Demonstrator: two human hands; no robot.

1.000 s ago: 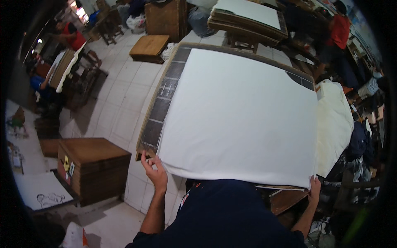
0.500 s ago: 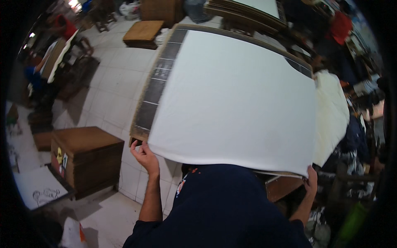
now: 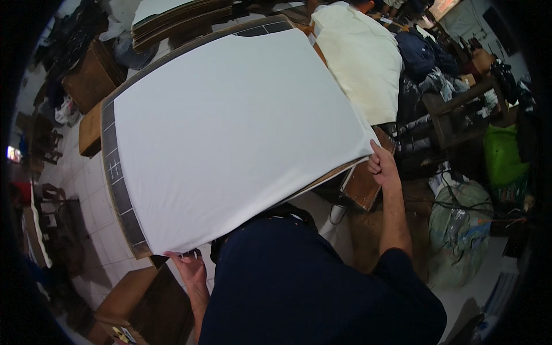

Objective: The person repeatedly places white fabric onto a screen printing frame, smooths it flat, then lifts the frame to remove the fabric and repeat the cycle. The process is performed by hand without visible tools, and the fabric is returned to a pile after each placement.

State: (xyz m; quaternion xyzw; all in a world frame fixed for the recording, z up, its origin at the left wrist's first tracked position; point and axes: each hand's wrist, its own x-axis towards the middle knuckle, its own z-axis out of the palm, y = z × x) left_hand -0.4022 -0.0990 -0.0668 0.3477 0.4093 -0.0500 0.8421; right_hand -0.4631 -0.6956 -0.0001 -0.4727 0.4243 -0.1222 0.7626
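A white fabric panel (image 3: 241,126), cut with a curved notch at its far edge, is spread over a dark board (image 3: 118,172) with white lines. My left hand (image 3: 190,269) is at the near left corner, its thumb and fingers closed on the fabric's edge. At the near right corner, my right hand (image 3: 383,165) pinches the cloth, which puckers into small folds there. The fabric's near edge hangs slightly over the board between my hands. Some fingertips of both hands are hidden by the cloth.
Cream cloth (image 3: 362,60) lies beyond the board's right side. A brown wooden box (image 3: 144,302) stands on the floor at lower left, and a stack of boards (image 3: 181,26) is at the back. To the right are a stuffed plastic sack (image 3: 460,236) and a green bag (image 3: 505,155).
My view has swung to the right. My right hand stays at the fabric's right corner; my left hand now grips the left corner, where its fingers were at the board's edge.
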